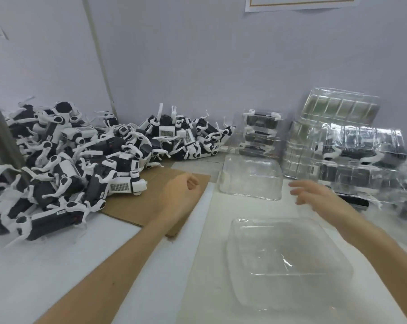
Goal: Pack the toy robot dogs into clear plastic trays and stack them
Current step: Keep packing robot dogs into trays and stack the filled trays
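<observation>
Nearest on the bench (46, 272): an empty clear tray (289, 260), hollow side seemingly up, on a pale mat (212, 230). Probably set right in front for filling first, within easy reach of both arms.

Just beyond, to the left: the left grip (181, 190), over a sheet of cardboard (151, 202). Fingers loosely curled under, pinching nothing visible. Points toward the loose dogs, so likely on its way to fetch one.

Across from it, to the right: the right grip (314, 195), in the air past the near tray's far corner. Fingers spread and slightly blurred, holding nothing. Seems poised to steady a tray or take one from the stacks beside it.

Between the two, a little farther off: a second empty tray (251, 178), apart from the first. Hard to say which way up.

Farther left: the pile of toy dogs (81, 160), black and white, legs tangled, unpacked, heaped from the bench edge back to the wall (198, 54). Looks dumped there in bulk as the supply, close to the left arm.

Farther right: packed trays, dogs inside, in a small stack (261, 132) and a bigger stack (361, 155) against the wall, out of the working space. On top, a few empty trays (340, 108), kept handy as spares.

By the size of the pile, much packing left.
</observation>
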{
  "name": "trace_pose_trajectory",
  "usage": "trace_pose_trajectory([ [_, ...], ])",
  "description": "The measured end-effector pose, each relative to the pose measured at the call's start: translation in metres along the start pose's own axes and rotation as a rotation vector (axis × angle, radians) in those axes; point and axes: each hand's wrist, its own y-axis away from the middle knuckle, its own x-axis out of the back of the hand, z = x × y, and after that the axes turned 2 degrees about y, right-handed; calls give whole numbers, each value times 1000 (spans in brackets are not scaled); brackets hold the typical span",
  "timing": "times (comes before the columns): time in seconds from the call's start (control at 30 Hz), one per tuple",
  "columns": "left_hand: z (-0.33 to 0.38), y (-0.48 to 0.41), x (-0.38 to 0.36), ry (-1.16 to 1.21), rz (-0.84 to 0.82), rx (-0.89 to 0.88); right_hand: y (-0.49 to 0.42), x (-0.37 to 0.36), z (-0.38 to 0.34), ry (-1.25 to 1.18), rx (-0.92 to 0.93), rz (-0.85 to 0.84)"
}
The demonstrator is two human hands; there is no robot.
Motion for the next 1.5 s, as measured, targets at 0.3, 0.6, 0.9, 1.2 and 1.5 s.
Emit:
trace_pose_trajectory([
  [0.3,-14,-118,90,-971,77,-122,-108,-81,-161,606,632,18],
  [0.6,-53,-224,130,-819,-365,45,-278,-172,-195,889,570,-52],
  [0.9,-84,-272,111,-219,-269,92,-358,-243,-194,696,531,8],
  [1.2,-65,-216,92,-233,-234,-17,-310,-213,-158,546,644,23],
  [1.5,-34,-114,91,-476,-250,-331,-183,-150,-118,553,757,-243],
])
